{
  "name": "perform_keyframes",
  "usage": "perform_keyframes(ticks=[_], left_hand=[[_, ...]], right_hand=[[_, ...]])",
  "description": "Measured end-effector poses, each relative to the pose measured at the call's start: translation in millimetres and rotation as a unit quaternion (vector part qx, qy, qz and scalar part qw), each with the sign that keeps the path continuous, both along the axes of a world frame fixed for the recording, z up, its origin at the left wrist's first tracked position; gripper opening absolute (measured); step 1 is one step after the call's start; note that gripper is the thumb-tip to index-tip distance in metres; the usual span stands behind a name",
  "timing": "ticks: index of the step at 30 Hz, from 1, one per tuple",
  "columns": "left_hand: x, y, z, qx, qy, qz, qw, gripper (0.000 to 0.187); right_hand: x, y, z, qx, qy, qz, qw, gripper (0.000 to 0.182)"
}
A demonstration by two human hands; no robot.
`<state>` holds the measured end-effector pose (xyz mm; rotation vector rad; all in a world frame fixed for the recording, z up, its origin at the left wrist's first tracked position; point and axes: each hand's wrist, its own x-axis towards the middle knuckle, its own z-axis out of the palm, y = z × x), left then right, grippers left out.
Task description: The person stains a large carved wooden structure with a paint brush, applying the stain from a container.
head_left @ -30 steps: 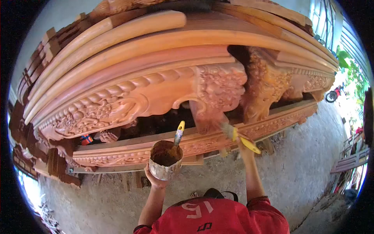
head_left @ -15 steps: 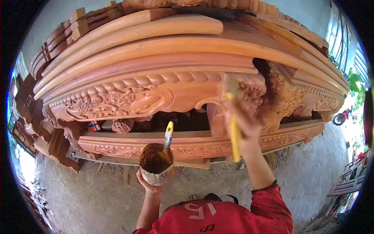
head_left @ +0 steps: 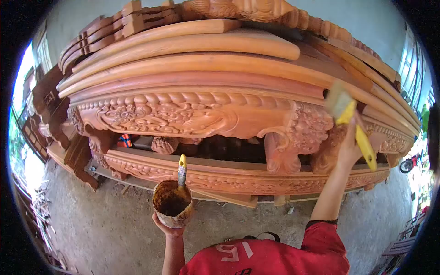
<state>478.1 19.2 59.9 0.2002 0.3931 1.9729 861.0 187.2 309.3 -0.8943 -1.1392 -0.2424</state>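
Note:
My left hand [head_left: 168, 228] is wrapped round the underside of a pot [head_left: 175, 219], its inside coated with brown stain. A second paintbrush [head_left: 182, 169] with a yellow handle tip stands in the pot, leaning on the far rim. In my right hand [head_left: 350, 144] is a wide yellow-handled paintbrush [head_left: 365, 149], bristles up and to the left, blurred by motion. Its bristles overlap the right end of the carved wooden furniture piece [head_left: 250, 120] near a carved leg [head_left: 280, 153]. Carved scrolls and a beaded edge run along the front of that piece.
Long curved wooden boards [head_left: 201, 62] lie stacked on top. A lower carved rail [head_left: 220, 176] runs along the front, above the concrete floor [head_left: 123, 229]. More carved parts [head_left: 73, 142] stand at the left, and a wall [head_left: 357, 18] rises behind.
My right hand and its paintbrush have moved right across the carved piece. The view has shifted, so the furniture sits further right. The left hand still holds the pot.

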Motion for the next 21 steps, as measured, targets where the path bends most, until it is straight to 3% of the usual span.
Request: perform_keyframes(ticks=[4, 5, 8, 13, 17, 19, 21], left_hand=[[-5, -13, -4, 0.011, -0.011, 0.038, 0.999, 0.061], [-4, -16, -2, 0.013, -0.010, 0.046, 0.999, 0.061], [2, -27, 6, 0.021, -0.003, 0.053, 0.998, 0.061], [1, -48, 2, 0.006, 0.032, 0.111, 0.993, 0.061], [10, -62, 7, 0.007, -0.002, 0.117, 0.993, 0.061], [11, -64, 1, -0.010, -0.011, 0.128, 0.992, 0.074], [10, -68, -5, -0.021, 0.003, 0.141, 0.990, 0.074]], right_hand=[[-20, 11, 3, -0.003, -0.078, -0.050, 0.996, 0.024], [-19, 25, -10, 0.050, -0.128, 0.038, 0.990, 0.022], [-39, 35, -19, 0.081, -0.281, -0.034, 0.956, 0.023], [-42, 47, -28, 0.077, -0.238, -0.030, 0.968, 0.035], [-33, 48, -37, 0.101, -0.302, -0.097, 0.943, 0.038], [-30, 45, -47, 0.037, -0.261, -0.134, 0.955, 0.041], [-32, 34, -43, 0.023, -0.236, -0.089, 0.967, 0.040]])
